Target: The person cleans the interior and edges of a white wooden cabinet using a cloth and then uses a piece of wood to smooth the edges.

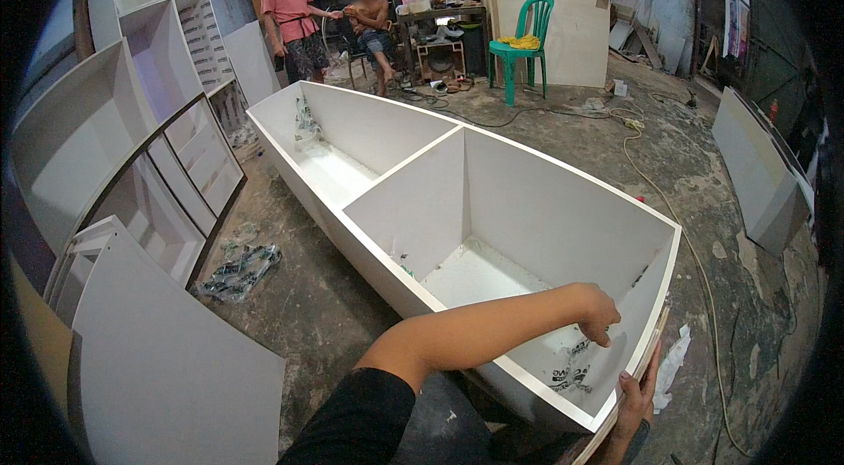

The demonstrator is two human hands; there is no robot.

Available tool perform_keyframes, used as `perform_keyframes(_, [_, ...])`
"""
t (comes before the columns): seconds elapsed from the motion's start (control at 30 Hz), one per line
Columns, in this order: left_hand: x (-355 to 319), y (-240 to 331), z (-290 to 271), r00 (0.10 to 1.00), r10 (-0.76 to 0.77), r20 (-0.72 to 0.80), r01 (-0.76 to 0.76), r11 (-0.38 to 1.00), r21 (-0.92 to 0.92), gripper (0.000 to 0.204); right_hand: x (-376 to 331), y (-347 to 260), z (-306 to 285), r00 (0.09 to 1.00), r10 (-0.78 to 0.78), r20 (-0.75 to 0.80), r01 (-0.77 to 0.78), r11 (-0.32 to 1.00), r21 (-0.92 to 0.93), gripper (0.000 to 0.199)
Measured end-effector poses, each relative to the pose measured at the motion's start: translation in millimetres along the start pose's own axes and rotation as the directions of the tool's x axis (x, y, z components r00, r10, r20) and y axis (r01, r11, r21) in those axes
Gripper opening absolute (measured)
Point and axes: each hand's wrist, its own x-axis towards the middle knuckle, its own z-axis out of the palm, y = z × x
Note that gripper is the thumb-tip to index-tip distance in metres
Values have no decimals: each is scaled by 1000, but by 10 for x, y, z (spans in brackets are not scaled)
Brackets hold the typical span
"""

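A long white cabinet carcass (369,245) lies open-side-up on the dirty concrete floor, split by a divider (413,201) into two bays. My left hand (598,314) reaches across into the near bay. Its fingers are pinched on a clear protective film (570,370) with dark print that covers the inner face of the end panel. My right hand (637,395) grips the outer edge of that end panel (655,307) at the lower right, with a scrap of white film (673,364) on the floor beside it.
Tall white shelving units (132,131) lean at the left, with a loose white panel (167,368) in front. Crumpled film (239,272) lies on the floor. Two people (294,21) are at the back, near a green chair (525,39). A cable (646,175) crosses the floor toward another white panel (760,170).
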Motion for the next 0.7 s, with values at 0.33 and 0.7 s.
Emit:
perform_keyframes(0.33, [24,-26,32,1000,4,-6,-4,1000,6,53,-14,-32,-8,1000,26,4,-25,999,-28,91])
perform_keyframes(0.7, [6,-5,-4,1000,-7,15,7,1000,-1,54,1,32,-38,1000,-3,19,4,1000,-14,91])
